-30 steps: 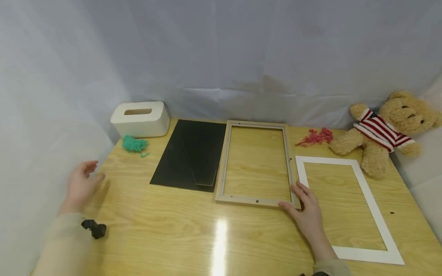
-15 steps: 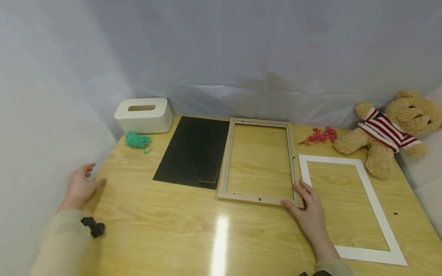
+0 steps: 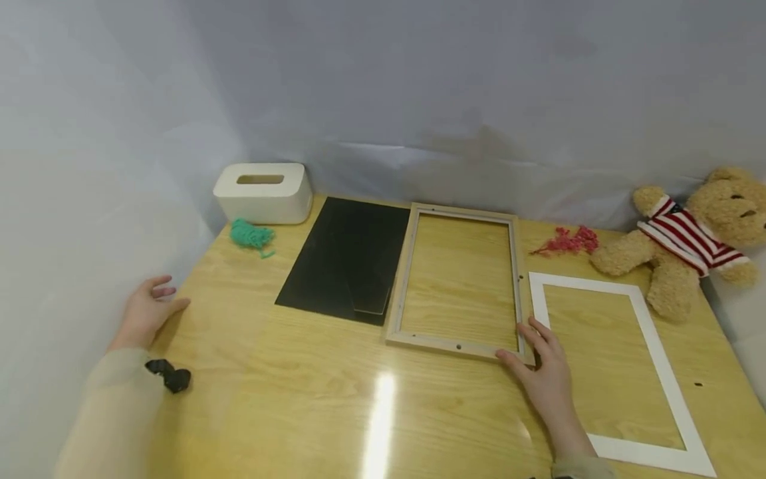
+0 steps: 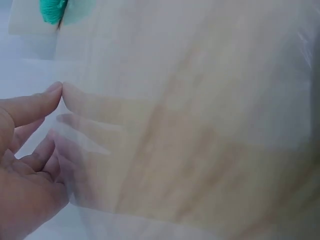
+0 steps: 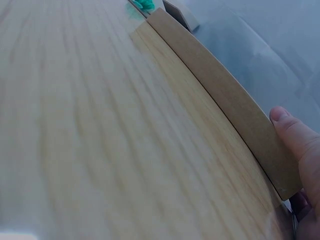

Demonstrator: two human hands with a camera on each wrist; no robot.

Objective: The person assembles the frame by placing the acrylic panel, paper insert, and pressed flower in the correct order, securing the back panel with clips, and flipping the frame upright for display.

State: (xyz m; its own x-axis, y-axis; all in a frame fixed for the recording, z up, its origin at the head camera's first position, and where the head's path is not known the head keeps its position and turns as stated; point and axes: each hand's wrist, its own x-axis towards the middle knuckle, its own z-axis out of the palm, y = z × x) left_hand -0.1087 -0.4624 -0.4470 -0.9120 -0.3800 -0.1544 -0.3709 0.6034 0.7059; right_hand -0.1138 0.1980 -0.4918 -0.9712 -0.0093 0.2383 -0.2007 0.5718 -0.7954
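A light wooden picture frame (image 3: 421, 342) lies on the wooden table (image 3: 287, 392), bare through its opening. My right hand (image 3: 547, 379) grips its near right corner, thumb at the front side and fingers along the right side. In the right wrist view the thumb rests at the upper edge of the frame's side (image 5: 225, 105). At the table's left edge is my left hand (image 3: 143, 313), fingers spread loosely and thumb extended toward the tabletop; its mirror image shows on the glossy surface in the left wrist view. A black backing board (image 3: 353, 253) lies against the frame's left side.
Right of the frame lies a white mat border (image 3: 658, 359). Behind it are a pink dried flower sprig (image 3: 568, 241) and a teddy bear (image 3: 682, 246) in a striped shirt. A white tissue box (image 3: 266, 196) and green yarn (image 3: 251, 235) stand at back left.
The head view has turned slightly, so the objects appear further right. My left hand has drifted a little toward the left and near side relative to the table. The right hand stays at the frame's corner.
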